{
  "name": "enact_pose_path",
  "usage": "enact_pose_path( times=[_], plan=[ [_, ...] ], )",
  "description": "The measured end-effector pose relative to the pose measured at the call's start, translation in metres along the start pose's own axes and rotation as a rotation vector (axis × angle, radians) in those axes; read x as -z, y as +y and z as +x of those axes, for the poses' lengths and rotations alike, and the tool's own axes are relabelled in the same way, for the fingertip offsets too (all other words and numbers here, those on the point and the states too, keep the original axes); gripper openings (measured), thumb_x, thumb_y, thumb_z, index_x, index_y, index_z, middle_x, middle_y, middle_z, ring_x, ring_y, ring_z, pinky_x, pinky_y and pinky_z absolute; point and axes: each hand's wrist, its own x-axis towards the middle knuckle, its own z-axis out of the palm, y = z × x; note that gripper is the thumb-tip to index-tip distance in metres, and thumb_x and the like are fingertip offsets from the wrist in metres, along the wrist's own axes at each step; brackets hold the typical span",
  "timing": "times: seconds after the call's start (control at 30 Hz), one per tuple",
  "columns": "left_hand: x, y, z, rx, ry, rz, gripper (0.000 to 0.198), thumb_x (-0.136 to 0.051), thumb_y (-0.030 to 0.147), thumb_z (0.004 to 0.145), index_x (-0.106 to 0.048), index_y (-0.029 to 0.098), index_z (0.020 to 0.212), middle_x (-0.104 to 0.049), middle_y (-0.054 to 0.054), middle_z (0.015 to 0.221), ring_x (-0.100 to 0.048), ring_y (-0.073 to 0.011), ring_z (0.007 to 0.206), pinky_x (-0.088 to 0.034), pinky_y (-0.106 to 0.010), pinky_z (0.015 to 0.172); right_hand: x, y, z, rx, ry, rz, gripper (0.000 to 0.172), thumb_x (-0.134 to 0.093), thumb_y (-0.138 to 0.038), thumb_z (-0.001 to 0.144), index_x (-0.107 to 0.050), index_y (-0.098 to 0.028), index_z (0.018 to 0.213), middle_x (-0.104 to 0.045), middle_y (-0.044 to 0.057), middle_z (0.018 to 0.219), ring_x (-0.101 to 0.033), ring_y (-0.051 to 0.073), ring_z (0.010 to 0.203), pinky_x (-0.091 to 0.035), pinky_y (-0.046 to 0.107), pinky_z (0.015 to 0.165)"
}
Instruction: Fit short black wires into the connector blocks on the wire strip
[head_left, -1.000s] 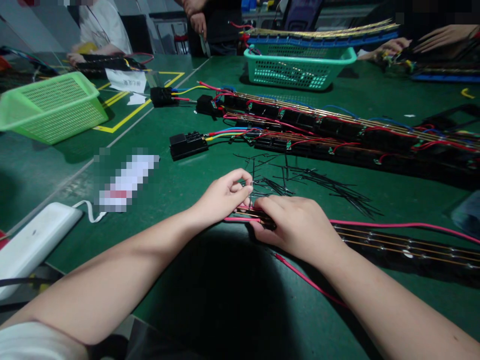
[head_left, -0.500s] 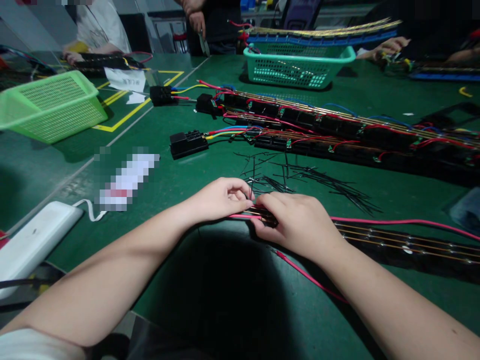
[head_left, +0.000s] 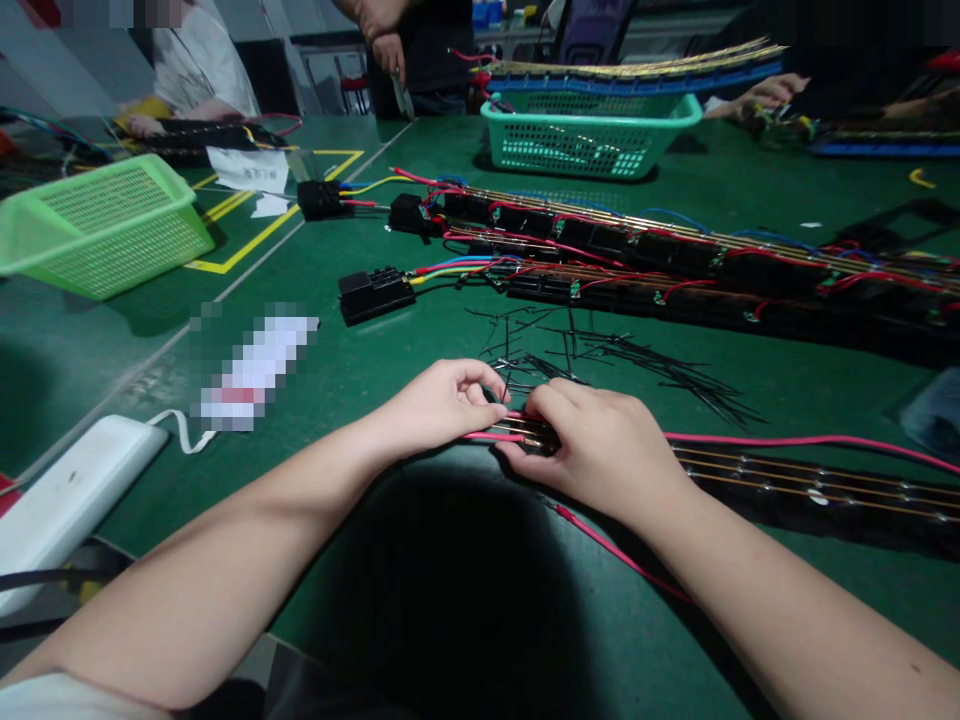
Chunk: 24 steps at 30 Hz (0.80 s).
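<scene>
A long black strip with thin copper-coloured rods [head_left: 757,475] along its top runs from the right toward the middle of the table. My right hand [head_left: 604,440] is closed over its near end, thumb on the front side and fingers behind. At that end my left hand [head_left: 450,400] pinches a thin black cable tie [head_left: 507,386], which sticks up between thumb and forefinger. A pink-red wire [head_left: 795,440] lies behind the strip, and another red wire [head_left: 611,560] with a bare tip lies in front. Loose black cable ties [head_left: 667,370] are scattered just beyond my hands.
More wired black strips [head_left: 622,240] with a black connector [head_left: 375,292] lie farther back. A teal basket [head_left: 585,140] carries a blue strip. On the left are a green basket [head_left: 112,225] and a white power strip [head_left: 79,500]. Other people's hands work across the table.
My right hand's fingers have shifted slightly right and loosened a little, baring more of the strip's end. My left hand has barely moved. The view has shifted slightly.
</scene>
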Motion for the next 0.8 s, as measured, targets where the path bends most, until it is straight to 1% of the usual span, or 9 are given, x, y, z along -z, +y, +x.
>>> enact_pose_path(
  times=[0.13, 0.27, 0.37, 0.47, 0.67, 0.8],
  plan=[
    [-0.001, -0.002, 0.000, 0.021, 0.012, -0.014, 0.017, -0.070, 0.025, 0.071, -0.061, 0.013, 0.078, -0.050, 0.006, 0.053, -0.040, -0.0056, 0.049, -0.026, -0.019, 0.049, -0.001, 0.003, -0.001, 0.079, 0.026, 0.009, 0.028, -0.056, -0.043, 0.087, -0.062, -0.017, 0.081, -0.063, 0.003, 0.071, -0.054, 0.016, 0.060, -0.028, 0.029, 0.054],
    [-0.003, -0.006, 0.001, 0.010, 0.009, -0.056, 0.016, -0.070, 0.026, 0.071, -0.061, 0.013, 0.077, -0.053, 0.005, 0.058, -0.044, -0.0069, 0.054, -0.031, -0.020, 0.052, -0.002, 0.004, -0.002, 0.117, 0.037, -0.001, 0.026, -0.056, -0.040, 0.088, -0.061, -0.016, 0.082, -0.062, 0.004, 0.070, -0.054, 0.016, 0.060, -0.028, 0.028, 0.054],
    [-0.004, -0.008, 0.003, -0.052, 0.024, -0.072, 0.012, -0.067, 0.022, 0.072, -0.059, 0.014, 0.075, -0.054, 0.005, 0.063, -0.047, -0.0073, 0.059, -0.034, -0.020, 0.057, -0.002, 0.004, -0.001, 0.125, 0.059, -0.017, 0.026, -0.058, -0.041, 0.087, -0.061, -0.016, 0.081, -0.062, 0.003, 0.070, -0.054, 0.016, 0.059, -0.028, 0.028, 0.054],
    [-0.005, -0.010, 0.004, -0.101, 0.043, -0.080, 0.010, -0.066, 0.021, 0.073, -0.059, 0.013, 0.075, -0.056, 0.004, 0.068, -0.047, -0.0071, 0.062, -0.036, -0.021, 0.060, -0.002, 0.004, 0.000, 0.126, 0.063, -0.022, 0.026, -0.060, -0.042, 0.086, -0.061, -0.016, 0.080, -0.062, 0.003, 0.069, -0.054, 0.016, 0.058, -0.029, 0.028, 0.054],
    [-0.009, -0.010, 0.005, -0.132, 0.057, -0.166, 0.014, -0.068, 0.022, 0.072, -0.058, 0.013, 0.075, -0.059, 0.003, 0.071, -0.051, -0.0085, 0.066, -0.040, -0.022, 0.065, -0.003, 0.003, 0.001, 0.119, 0.041, -0.008, 0.025, -0.061, -0.041, 0.085, -0.061, -0.016, 0.081, -0.063, 0.003, 0.070, -0.055, 0.017, 0.059, -0.029, 0.028, 0.054],
    [-0.009, -0.010, 0.006, -0.107, 0.058, -0.184, 0.015, -0.069, 0.023, 0.071, -0.058, 0.013, 0.076, -0.058, 0.003, 0.068, -0.051, -0.0087, 0.064, -0.040, -0.022, 0.064, -0.003, 0.003, 0.000, 0.104, 0.030, 0.007, 0.024, -0.064, -0.040, 0.082, -0.060, -0.016, 0.081, -0.063, 0.003, 0.070, -0.055, 0.017, 0.059, -0.029, 0.028, 0.054]
  ],
)
